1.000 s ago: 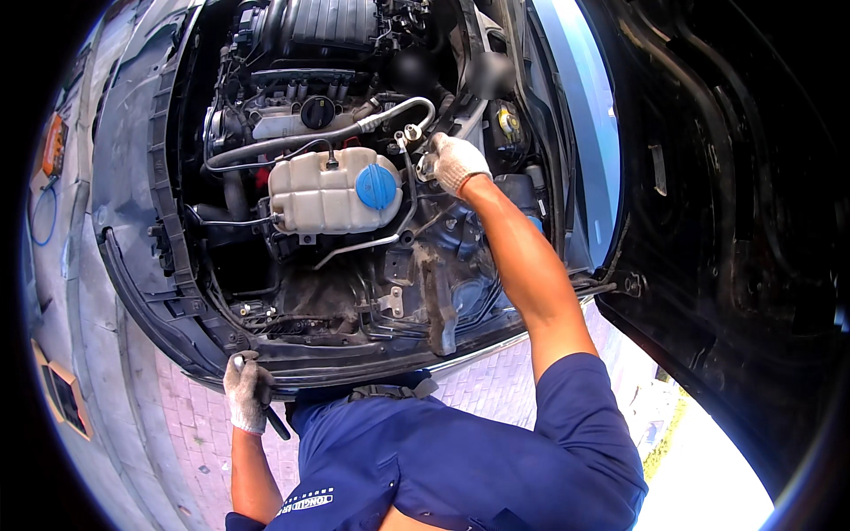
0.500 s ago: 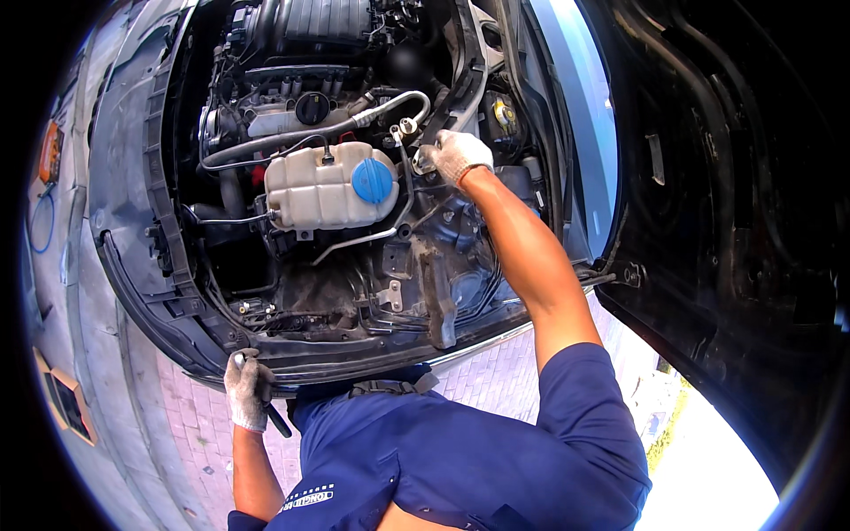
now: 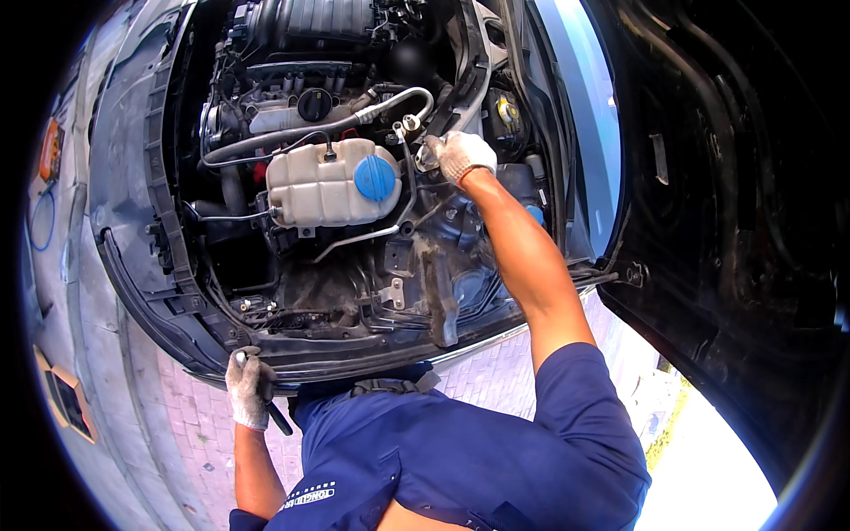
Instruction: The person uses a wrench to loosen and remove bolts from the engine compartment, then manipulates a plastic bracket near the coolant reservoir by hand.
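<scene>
My right hand, in a whitish work glove, reaches into the engine bay. Its fingers close around a small silvery metal part, whose kind I cannot make out. Just left of it are a pale metal pipe with fittings and a beige coolant expansion tank with a blue cap. By the bay's front left edge, my gloved left hand is wrapped around a tool with a black handle; the glove hides most of it.
The engine with a black oil filler cap lies farther in. A raised dark hood panel fills the right side. A metal bracket and thin lines sit nearer me. An orange case lies far left.
The right hand has shifted slightly, staying at the same metal part. My left hand keeps its grip on the tool. The whole view has moved a little.
</scene>
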Tool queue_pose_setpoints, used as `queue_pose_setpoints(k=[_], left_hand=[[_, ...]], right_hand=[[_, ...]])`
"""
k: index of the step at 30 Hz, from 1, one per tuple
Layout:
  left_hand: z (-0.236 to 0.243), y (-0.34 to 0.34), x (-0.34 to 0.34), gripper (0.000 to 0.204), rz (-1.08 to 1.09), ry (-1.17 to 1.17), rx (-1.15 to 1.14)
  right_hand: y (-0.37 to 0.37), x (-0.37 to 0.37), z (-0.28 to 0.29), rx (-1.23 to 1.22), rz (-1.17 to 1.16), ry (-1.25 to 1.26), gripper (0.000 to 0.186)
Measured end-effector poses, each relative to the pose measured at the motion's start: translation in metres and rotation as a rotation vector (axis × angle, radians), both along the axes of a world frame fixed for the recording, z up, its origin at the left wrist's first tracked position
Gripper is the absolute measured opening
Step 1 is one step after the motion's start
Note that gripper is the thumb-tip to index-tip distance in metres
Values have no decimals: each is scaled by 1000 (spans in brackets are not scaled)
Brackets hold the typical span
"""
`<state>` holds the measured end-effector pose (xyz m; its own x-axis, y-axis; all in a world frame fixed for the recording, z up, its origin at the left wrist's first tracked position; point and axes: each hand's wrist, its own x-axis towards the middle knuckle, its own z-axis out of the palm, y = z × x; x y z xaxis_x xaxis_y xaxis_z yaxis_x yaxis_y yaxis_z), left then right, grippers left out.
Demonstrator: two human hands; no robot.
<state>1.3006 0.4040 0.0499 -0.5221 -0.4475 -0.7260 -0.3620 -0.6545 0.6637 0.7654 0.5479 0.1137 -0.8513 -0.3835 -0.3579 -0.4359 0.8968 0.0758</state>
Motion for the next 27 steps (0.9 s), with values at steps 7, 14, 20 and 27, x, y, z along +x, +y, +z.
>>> queue_pose_setpoints(k=[7,14,20,27], left_hand=[[4,-1,-3,28,4,-30,4],[-1,-1,-3,27,2,-23,12],[1,-1,-3,26,-1,-20,9],[0,-1,0,27,0,-2,10]], right_hand=[[18,-10,-18,-35,213,61,55],[23,-14,-19,-165,178,21,56],[8,-5,-2,-111,115,-23,48],[-1,3,9,3,45,-20,52]])
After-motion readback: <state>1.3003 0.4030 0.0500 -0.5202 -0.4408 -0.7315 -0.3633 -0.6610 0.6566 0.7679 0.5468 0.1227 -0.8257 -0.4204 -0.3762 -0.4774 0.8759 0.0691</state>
